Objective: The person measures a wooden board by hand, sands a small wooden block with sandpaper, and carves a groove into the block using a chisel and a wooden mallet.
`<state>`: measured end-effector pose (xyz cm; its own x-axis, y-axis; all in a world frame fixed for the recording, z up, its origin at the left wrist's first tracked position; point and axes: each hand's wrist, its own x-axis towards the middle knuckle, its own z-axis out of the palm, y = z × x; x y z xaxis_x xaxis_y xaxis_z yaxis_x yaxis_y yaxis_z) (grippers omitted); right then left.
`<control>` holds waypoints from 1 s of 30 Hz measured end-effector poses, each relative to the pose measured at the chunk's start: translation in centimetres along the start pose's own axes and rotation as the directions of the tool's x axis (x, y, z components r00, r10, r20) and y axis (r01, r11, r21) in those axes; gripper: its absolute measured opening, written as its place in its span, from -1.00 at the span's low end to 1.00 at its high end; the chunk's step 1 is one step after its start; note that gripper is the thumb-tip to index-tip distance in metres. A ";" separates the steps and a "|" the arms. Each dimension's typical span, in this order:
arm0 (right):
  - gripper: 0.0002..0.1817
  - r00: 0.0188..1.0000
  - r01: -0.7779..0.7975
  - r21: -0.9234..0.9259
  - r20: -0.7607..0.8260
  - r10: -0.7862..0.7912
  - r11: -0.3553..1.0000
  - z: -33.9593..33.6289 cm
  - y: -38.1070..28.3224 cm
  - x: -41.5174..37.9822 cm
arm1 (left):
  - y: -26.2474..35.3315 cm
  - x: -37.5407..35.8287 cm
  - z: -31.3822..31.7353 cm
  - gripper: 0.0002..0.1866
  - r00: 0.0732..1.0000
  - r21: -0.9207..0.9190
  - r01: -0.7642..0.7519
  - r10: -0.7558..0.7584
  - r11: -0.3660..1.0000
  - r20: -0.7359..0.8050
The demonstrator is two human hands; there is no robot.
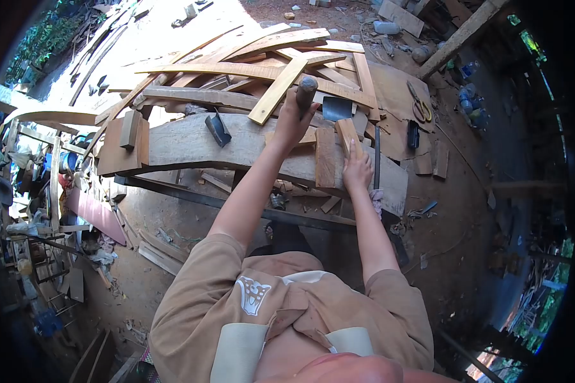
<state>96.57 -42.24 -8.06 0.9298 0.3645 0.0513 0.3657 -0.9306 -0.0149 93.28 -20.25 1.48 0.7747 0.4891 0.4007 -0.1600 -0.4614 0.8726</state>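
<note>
Wood offcuts crowd the workbench (pixel 191 143) as the left hand (pixel 292 118) clenches a mallet handle (pixel 305 90) and the right hand (pixel 357 171) pinches a small wooden block (pixel 348 135) near the bench's right edge; stiff, light, best gripped by its sides

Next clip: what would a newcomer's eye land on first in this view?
First, the two bare arms reaching to the thick grey wooden slab at centre: the left hand grips a dark rounded tool handle upright, while the right hand steadies a small brown wooden block on the slab. Behind them sprawls a sunlit heap of curved pale wooden strips, with a dark metal blade lying on the slab's left part.
</note>
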 end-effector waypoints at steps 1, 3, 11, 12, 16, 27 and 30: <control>-0.26 1.000 -0.010 0.009 0.012 0.010 1.000 -0.1 -0.1 -0.1 | 0.0 0.1 -0.1 -0.57 1.000 -0.005 -0.012 0.012 1.000 -0.003; -0.26 1.000 -0.019 0.011 0.013 0.019 1.000 -0.3 0.0 -0.1 | -0.2 0.4 -0.3 -0.56 0.999 -0.007 -0.022 0.022 1.000 -0.026; -0.27 0.999 -0.016 0.017 0.035 0.015 1.000 -0.4 -0.1 -0.1 | -0.4 0.5 -0.4 -0.57 1.000 -0.025 0.000 0.000 1.000 -0.017; -0.25 1.000 -0.009 0.000 0.011 0.009 1.000 -0.2 -0.1 -0.1 | -0.4 0.4 -0.5 -0.57 1.000 -0.025 -0.003 0.002 1.000 -0.020; -0.29 1.000 -0.011 0.043 0.018 0.010 0.999 -0.4 0.0 -0.1 | -0.1 0.4 -0.6 -0.58 1.000 -0.020 -0.011 0.011 1.000 0.000; -0.32 0.958 0.276 0.526 -0.220 -0.186 0.805 -8.9 0.5 4.1 | 0.0 0.5 -1.0 -0.55 0.998 -0.001 0.033 -0.033 0.999 0.044; -0.33 0.784 0.520 0.539 -0.609 -0.120 0.663 -18.4 -2.5 5.1 | -0.1 0.4 -0.8 -0.53 0.999 0.034 -0.034 0.033 0.999 0.029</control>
<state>99.65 -38.61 10.63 0.6592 0.3772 0.6506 0.7487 -0.4098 -0.5211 93.11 -19.40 1.74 0.7862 0.4521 0.4213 -0.1655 -0.5028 0.8484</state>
